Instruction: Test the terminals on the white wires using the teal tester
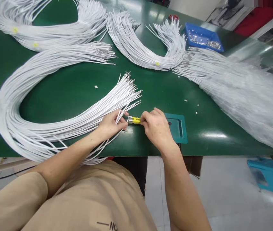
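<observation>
My left hand pinches the end of a white wire near the tips of a thick curved bundle of white wires. My right hand is closed around a small tool with yellow grips, probably pliers or cutters. Its metal jaws point left and meet the wire end at my left fingertips. Whether the jaws are closed on the wire is too small to tell. A few loose wires hang below my left wrist toward the table edge. Right of my right hand lies a shallow teal tray, partly covered by the hand.
More white wire bundles lie at the back left and back middle. A blue bin holds small metal pieces. At right, plastic-wrapped wires spread across the green table. Small white scraps are scattered about.
</observation>
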The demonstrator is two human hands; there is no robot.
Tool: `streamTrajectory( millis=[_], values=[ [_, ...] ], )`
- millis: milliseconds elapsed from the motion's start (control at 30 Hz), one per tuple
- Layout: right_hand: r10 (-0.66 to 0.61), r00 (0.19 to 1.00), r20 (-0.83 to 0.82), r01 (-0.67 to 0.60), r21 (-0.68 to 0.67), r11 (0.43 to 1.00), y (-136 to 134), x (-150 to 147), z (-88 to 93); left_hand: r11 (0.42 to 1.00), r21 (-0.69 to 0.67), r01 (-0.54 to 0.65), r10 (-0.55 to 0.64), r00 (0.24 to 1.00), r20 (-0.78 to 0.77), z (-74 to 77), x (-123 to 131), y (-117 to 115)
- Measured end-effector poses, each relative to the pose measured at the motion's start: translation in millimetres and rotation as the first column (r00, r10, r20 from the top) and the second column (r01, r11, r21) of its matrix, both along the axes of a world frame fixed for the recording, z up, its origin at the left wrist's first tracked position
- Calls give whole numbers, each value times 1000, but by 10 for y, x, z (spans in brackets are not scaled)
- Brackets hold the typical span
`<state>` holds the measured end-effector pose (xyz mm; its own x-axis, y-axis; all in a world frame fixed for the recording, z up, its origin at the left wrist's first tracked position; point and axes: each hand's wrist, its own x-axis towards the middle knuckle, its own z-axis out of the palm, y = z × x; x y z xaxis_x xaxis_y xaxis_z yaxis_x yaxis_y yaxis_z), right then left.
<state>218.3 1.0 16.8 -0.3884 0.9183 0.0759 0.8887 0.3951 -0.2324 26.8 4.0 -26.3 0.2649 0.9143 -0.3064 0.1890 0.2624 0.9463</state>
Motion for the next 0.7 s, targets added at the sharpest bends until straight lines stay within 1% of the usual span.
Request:
streamTrajectory(
  millis=[67,200,267,333,367,433,467,533,600,700],
  values=[
    [-11,1000,-24,11,-2,1000,-12,-3,27,1000,4,8,-8,1000,17,-13,7,-1],
    [-91,988,-128,106,120,987,-135,-96,122,998,-55,31,-28,998,48,-12,-13,2],
    [-92,979,-180,118,134,984,-248,-213,146,996,-78,35,-31,998,53,-1,-42,4],
    [-18,979,-204,40,105,994,-380,-371,125,997,-75,16,-11,998,68,15,-81,1],
    [56,977,-206,-39,86,996,-446,-457,97,998,-66,4,1,997,84,27,-102,-4],
    [186,967,-175,-180,52,982,-567,-625,14,999,-42,-11,16,993,119,59,-148,-21],
    [227,963,-142,-224,39,974,-621,-700,-33,999,-32,-10,14,991,130,78,-172,-34],
    [264,963,-61,-262,31,965,-715,-822,-119,999,-36,8,-3,990,138,116,-217,-67],
    [272,962,-1,-271,27,962,-798,-905,-171,998,-63,20,-10,989,149,148,-259,-104],
    [247,969,18,-246,-50,968,-894,-962,-161,997,-82,-9,26,977,210,186,-306,-161]
  ],
)
